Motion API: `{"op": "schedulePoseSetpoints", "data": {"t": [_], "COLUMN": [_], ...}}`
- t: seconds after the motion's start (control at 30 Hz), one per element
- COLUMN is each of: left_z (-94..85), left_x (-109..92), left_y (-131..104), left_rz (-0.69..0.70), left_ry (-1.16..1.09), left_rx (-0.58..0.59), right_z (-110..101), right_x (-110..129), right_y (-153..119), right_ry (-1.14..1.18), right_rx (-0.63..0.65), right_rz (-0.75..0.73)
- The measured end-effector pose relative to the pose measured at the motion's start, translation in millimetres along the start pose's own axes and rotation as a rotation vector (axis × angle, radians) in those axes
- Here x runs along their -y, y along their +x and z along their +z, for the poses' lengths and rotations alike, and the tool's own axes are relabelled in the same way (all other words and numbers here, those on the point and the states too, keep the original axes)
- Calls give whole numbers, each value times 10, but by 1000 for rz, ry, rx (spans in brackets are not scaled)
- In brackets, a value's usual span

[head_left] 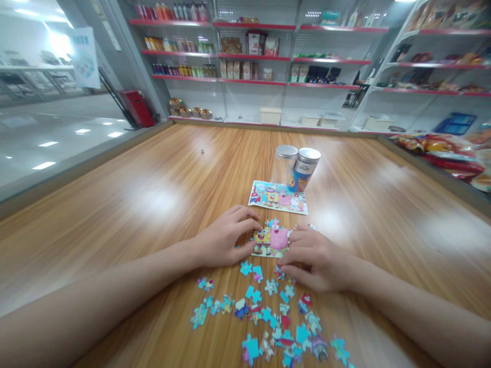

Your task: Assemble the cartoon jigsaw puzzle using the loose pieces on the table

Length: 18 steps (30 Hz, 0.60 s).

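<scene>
A partly joined jigsaw (276, 239) with a pink and a yellow cartoon figure lies flat on the wooden table. My left hand (230, 235) rests at its left edge, fingers apart and curved, with nothing in them. At the right edge my right hand (312, 255) is bent over the pieces, its fingers curled together; what they hold, if anything, is hidden. Loose puzzle pieces (251, 347) are scattered on the near side of both hands. Just beyond the jigsaw lies a printed picture sheet (278, 198) with the same cartoon figures.
A clear jar with a metal lid (284, 166) and a blue labelled can (305, 171) stand at the sheet's far edge. One tiny object (202, 152) sits far left on the table (153, 168). Stocked shelves (251, 56) rise behind; snack bags (441, 153) lie at right.
</scene>
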<state>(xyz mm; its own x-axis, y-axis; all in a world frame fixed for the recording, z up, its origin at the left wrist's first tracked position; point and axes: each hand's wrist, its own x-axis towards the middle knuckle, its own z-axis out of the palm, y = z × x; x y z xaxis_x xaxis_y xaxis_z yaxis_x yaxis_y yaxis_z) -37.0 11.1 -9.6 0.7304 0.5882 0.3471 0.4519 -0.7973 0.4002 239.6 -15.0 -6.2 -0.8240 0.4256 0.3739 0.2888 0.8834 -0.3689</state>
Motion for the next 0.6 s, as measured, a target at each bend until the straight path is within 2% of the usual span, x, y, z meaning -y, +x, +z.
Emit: {"op": "schedulePoseSetpoints", "data": {"t": [0.23, 0.6], "left_z": [15, 5], "left_x": [9, 0], "left_y": [-2, 6], "left_rz": [1, 8], "left_ry": [3, -6], "left_rx": [0, -15], "right_z": [-16, 2], "right_x": [15, 18], "right_y": [-5, -5], "right_ry": [-8, -47], "right_rx": [10, -43], "right_rz": [-4, -19]}}
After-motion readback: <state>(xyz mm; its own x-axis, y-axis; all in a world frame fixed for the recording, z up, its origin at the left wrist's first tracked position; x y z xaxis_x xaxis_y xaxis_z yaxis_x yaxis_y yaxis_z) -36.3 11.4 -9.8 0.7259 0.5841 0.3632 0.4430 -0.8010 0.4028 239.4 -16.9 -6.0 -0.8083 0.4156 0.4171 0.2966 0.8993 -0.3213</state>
